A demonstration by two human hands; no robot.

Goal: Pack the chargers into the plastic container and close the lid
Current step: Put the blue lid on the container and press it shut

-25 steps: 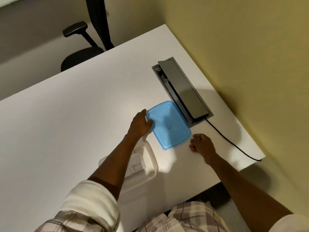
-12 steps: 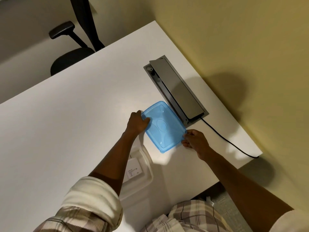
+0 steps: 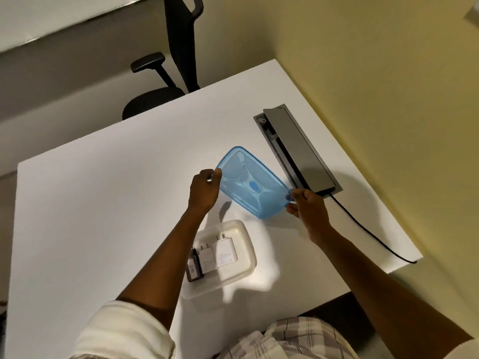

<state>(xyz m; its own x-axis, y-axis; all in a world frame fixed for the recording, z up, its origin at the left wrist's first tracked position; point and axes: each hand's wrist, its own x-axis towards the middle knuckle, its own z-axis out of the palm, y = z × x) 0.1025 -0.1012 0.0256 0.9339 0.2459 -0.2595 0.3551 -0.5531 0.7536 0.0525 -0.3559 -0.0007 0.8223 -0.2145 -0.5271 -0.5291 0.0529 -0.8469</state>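
Blue lid (image 3: pixel 252 183) at centre frame, lifted clear of the white worktop (image 3: pixel 103 203) and tilted, gripped at both ends. Left hand (image 3: pixel 204 191) pinching the lid's left edge, thumb on top; right hand (image 3: pixel 308 206) clamped on its lower right corner. Clear plastic container (image 3: pixel 233 255) below the lid in the lower middle of the frame, open, resting on the worktop just under the left forearm. Inside it, three chargers side by side: two white chargers (image 3: pixel 217 252) (prongs pointing toward the top of the frame) and one dark charger (image 3: pixel 194 268) at the left, partly hidden by the arm. Grey cable box (image 3: pixel 300 149) set into the worktop at the right, flap raised, black cable (image 3: pixel 368 231) trailing off toward the lower right edge. Black office chair (image 3: pixel 166 81) beyond the worktop, upper left.
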